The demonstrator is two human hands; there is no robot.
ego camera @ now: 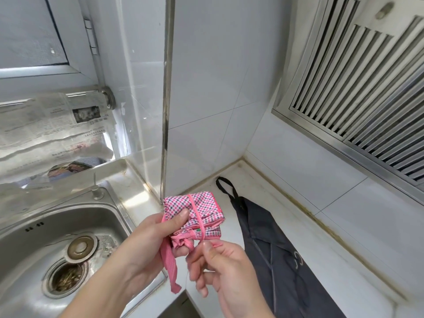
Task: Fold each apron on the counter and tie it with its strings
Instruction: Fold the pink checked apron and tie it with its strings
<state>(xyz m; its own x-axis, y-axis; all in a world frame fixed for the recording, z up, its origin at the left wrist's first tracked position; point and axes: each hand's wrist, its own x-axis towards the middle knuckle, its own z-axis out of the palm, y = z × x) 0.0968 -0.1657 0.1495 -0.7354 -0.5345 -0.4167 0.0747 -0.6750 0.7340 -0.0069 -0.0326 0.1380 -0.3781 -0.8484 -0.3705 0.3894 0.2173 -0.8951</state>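
- Two hands hold one small bundle above the edge where sink and counter meet: the left hand [146, 235] grips the folded pink checked apron [202, 210], thumb pressed on its top face and fingers curled underneath.
- The right hand [220, 267] pinches a thin pink string [196, 216] between thumb and forefinger, just below the bundle; that string runs up and over the folded cloth.
- A wider pink strap [169, 265] hangs loose from the bundle's underside, past the left palm.
- Just to the right, a dark apron [275, 253] lies unfolded on the white counter [332, 260], its neck loop towards the tiled wall corner.
- To the left sits a steel sink [34, 237] with debris in its drain strainer.
- Newspaper [46, 125] lies behind the sink.
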